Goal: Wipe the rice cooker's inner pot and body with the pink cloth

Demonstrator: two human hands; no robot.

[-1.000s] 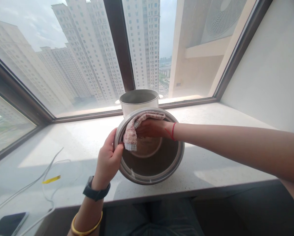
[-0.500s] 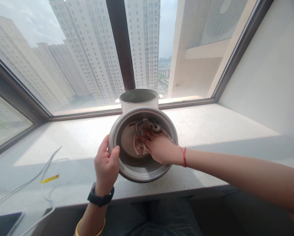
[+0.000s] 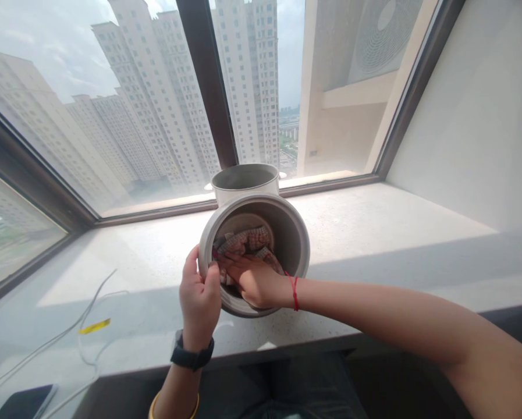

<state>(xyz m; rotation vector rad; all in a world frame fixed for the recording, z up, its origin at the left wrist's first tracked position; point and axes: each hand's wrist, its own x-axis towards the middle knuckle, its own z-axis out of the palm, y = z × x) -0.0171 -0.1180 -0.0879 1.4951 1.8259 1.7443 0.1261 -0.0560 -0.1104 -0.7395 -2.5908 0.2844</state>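
Observation:
A grey metal pot (image 3: 292, 227) with a wide rim, like a rice cooker's inner pot, is tilted with its mouth toward me over the sill. My left hand (image 3: 201, 291) grips its left rim, thumb over the edge and fingers behind the outer wall. Inside, my right hand (image 3: 254, 279) presses a red-and-white checked cloth (image 3: 254, 237) against the left part of the inner wall. The cloth is bunched above and around the fingers. Part of the cloth and the fingertips are hidden by the hand and rim.
Behind stands a second light-coloured pot (image 3: 245, 178) with side handles, close to the window frame (image 3: 208, 81). A white cable (image 3: 84, 320) with a yellow tag (image 3: 95, 326) and a phone (image 3: 27, 401) lie at left on the pale windowsill (image 3: 352, 233).
My right hand and the cloth have moved left, from the middle of the pot's bottom to its left side wall. The pot has turned and tilted, with my left hand still on the rim.

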